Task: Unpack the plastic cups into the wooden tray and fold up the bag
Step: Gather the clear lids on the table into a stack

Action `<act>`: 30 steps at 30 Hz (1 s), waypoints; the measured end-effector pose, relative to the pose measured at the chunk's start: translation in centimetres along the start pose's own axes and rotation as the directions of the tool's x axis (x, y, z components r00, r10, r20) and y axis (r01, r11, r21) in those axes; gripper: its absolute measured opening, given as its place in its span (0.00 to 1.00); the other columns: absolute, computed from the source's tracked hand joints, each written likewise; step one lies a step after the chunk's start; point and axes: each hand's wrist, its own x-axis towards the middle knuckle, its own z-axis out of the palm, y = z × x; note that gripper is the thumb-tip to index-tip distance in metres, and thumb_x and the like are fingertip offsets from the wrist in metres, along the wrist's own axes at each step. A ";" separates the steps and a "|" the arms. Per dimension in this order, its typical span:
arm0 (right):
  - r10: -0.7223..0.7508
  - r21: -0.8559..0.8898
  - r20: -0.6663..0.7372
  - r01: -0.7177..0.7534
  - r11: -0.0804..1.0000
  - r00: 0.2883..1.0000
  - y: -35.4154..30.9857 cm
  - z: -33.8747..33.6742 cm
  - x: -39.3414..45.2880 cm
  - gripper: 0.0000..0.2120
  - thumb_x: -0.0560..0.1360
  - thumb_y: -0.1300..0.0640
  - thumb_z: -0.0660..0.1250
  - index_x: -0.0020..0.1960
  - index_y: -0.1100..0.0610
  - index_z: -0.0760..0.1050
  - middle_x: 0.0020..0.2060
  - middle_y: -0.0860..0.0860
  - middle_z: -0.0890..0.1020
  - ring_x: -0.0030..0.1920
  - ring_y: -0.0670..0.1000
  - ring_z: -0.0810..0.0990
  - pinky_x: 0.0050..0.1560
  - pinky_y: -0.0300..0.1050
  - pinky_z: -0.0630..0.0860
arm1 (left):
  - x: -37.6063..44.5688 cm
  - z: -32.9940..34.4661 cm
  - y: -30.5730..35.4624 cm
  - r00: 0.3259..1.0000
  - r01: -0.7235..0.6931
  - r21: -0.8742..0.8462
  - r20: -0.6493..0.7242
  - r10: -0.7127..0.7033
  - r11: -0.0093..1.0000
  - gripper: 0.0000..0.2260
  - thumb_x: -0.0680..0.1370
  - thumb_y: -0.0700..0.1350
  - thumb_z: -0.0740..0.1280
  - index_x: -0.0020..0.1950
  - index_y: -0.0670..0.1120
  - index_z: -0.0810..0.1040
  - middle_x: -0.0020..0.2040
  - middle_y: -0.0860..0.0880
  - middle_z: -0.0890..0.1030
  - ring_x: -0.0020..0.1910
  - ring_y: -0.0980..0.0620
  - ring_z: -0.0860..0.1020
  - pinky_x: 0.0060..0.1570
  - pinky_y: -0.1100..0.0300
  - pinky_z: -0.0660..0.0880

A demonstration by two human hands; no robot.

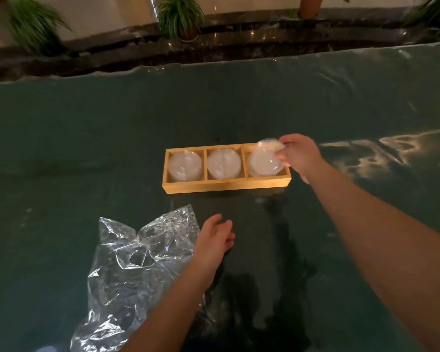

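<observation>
A wooden tray point(226, 184) with three compartments lies on the dark green table. Clear plastic cups fill the left compartment point(184, 165) and the middle one point(224, 163). My right hand point(299, 154) is at the tray's right end and pinches a clear plastic cup point(269, 144), tilted over the cups in the right compartment point(263, 165). The crumpled clear plastic bag point(137, 260) lies on the table at the lower left. My left hand point(214, 237) hovers beside the bag's right edge, fingers spread, holding nothing.
The table is covered in a dark green cloth point(87, 148) under shiny film. Beyond its far edge runs a dark stone ledge point(239, 44) with several potted plants point(181, 16). My shadow falls on the table near the front.
</observation>
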 end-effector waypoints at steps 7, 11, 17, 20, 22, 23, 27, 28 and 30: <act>-0.042 -0.578 0.030 0.052 0.815 0.999 0.1 2.7 4.3 0.16 0.74 0.64 0.70 0.61 0.56 0.78 0.56 0.56 0.80 0.58 0.58 0.79 0.58 0.49 0.76 | -1.6 -1.5 -1.8 0.997 0.035 -0.013 -0.068 -0.036 0.999 0.09 0.79 0.40 0.66 0.58 0.48 0.76 0.54 0.40 0.81 0.48 0.46 0.82 0.50 0.56 0.81; -0.130 -0.792 0.020 0.095 0.603 0.991 0.3 3.6 3.7 0.14 0.75 0.60 0.66 0.60 0.56 0.78 0.50 0.56 0.81 0.51 0.58 0.79 0.45 0.47 0.73 | -1.4 -1.1 -1.7 0.998 0.040 0.032 -0.048 -0.038 0.999 0.11 0.79 0.40 0.66 0.61 0.47 0.75 0.53 0.42 0.81 0.47 0.48 0.82 0.47 0.59 0.81; -0.124 -0.866 0.009 0.069 0.496 0.992 1.5 3.7 3.6 0.15 0.75 0.55 0.69 0.60 0.58 0.78 0.51 0.57 0.78 0.61 0.59 0.72 0.45 0.49 0.72 | -0.9 -0.5 -1.8 0.996 0.084 0.100 -0.041 -0.081 0.991 0.11 0.79 0.41 0.65 0.60 0.48 0.75 0.49 0.46 0.81 0.45 0.51 0.82 0.42 0.64 0.78; -0.180 -0.857 0.047 0.133 0.498 0.983 1.9 3.7 3.7 0.18 0.75 0.58 0.67 0.64 0.57 0.75 0.55 0.58 0.79 0.61 0.61 0.72 0.50 0.52 0.75 | -1.3 -0.8 -1.7 0.995 0.100 0.120 -0.042 -0.096 0.988 0.11 0.79 0.41 0.65 0.60 0.49 0.74 0.50 0.47 0.81 0.46 0.51 0.82 0.42 0.64 0.78; -0.203 -0.842 0.038 0.141 0.521 0.978 1.8 3.8 3.4 0.19 0.75 0.58 0.69 0.65 0.56 0.74 0.58 0.59 0.77 0.59 0.61 0.75 0.53 0.55 0.76 | -1.9 -1.1 -1.4 0.994 0.102 0.112 -0.047 -0.097 0.988 0.10 0.79 0.40 0.64 0.60 0.48 0.74 0.49 0.47 0.81 0.45 0.51 0.81 0.42 0.64 0.79; -0.224 -0.836 0.023 0.141 0.531 0.974 1.6 3.8 3.2 0.19 0.74 0.58 0.70 0.64 0.57 0.75 0.58 0.60 0.76 0.58 0.61 0.75 0.54 0.56 0.77 | -2.3 -1.4 -1.1 0.994 0.097 0.112 -0.051 -0.092 0.989 0.10 0.79 0.40 0.64 0.61 0.47 0.74 0.49 0.47 0.80 0.45 0.51 0.81 0.43 0.63 0.79; -0.476 -0.702 -0.098 0.279 0.656 0.874 0.5 4.4 1.2 0.13 0.75 0.60 0.65 0.59 0.59 0.79 0.57 0.60 0.78 0.57 0.62 0.76 0.51 0.53 0.74 | -4.8 -2.8 0.1 0.994 0.066 0.095 -0.092 -0.057 0.993 0.10 0.80 0.39 0.63 0.62 0.45 0.75 0.50 0.45 0.79 0.45 0.52 0.79 0.45 0.63 0.79; -0.535 -0.650 -0.100 0.352 0.673 0.839 -0.1 4.8 0.4 0.12 0.76 0.60 0.65 0.58 0.59 0.80 0.56 0.60 0.78 0.57 0.61 0.77 0.51 0.50 0.73 | -5.6 -3.3 0.3 0.994 0.057 0.070 -0.101 -0.049 0.996 0.10 0.80 0.38 0.64 0.61 0.44 0.75 0.49 0.44 0.79 0.44 0.51 0.79 0.45 0.62 0.79; -0.624 -0.581 -0.035 0.492 0.649 0.781 -1.6 6.2 -1.7 0.10 0.76 0.60 0.65 0.55 0.59 0.80 0.53 0.58 0.80 0.54 0.58 0.78 0.50 0.47 0.71 | -7.3 -4.6 0.5 0.993 0.026 0.002 -0.112 -0.026 1.000 0.08 0.80 0.37 0.64 0.58 0.43 0.77 0.45 0.44 0.79 0.42 0.51 0.78 0.44 0.60 0.77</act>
